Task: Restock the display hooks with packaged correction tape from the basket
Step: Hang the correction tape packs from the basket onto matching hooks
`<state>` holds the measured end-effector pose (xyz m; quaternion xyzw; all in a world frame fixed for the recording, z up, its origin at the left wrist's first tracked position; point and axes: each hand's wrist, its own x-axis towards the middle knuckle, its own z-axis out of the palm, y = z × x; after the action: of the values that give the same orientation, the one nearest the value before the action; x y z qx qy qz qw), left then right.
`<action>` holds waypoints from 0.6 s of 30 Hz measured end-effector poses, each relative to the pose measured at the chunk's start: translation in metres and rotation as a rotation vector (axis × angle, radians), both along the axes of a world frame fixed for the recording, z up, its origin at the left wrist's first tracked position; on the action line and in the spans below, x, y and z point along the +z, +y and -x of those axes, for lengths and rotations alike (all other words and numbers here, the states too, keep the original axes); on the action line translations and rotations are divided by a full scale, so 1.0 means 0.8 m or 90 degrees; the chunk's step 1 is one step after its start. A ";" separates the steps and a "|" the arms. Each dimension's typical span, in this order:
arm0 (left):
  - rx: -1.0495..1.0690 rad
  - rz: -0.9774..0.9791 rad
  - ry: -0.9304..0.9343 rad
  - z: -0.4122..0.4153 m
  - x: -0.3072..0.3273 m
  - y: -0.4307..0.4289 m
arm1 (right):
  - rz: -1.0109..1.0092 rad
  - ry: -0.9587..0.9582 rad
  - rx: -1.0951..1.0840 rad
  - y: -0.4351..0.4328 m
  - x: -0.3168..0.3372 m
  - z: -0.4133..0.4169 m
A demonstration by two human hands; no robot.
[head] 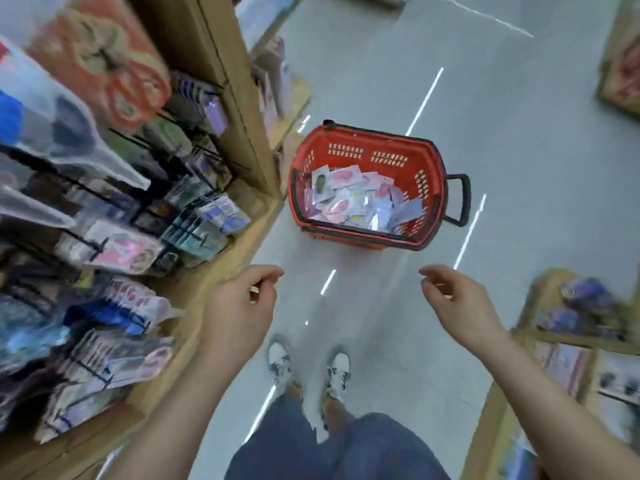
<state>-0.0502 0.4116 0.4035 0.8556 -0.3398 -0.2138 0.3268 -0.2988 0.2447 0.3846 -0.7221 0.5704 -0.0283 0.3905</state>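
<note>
Head view: left grip and right grip loosely curled, empty; basket correction tape packets judged light, flat, slick, so pinch card top.

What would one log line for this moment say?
left hand: empty, loosely curled | right hand: empty, loosely curled | red basket: on floor ahead, correction tape packets inside | display hooks: at person's left

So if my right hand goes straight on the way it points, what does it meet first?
Probably the near rim of the red basket, though your right hand may sit above it; depth is unclear.
</note>
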 end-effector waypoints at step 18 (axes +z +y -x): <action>-0.263 -0.278 0.140 -0.067 -0.341 -0.422 | -0.037 0.243 0.144 -0.337 -0.300 -0.084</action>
<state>0.0035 0.0742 0.1305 0.7900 -0.4151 -0.4349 0.1200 -0.2316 -0.0248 0.1446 -0.7620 0.5500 0.1695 0.2968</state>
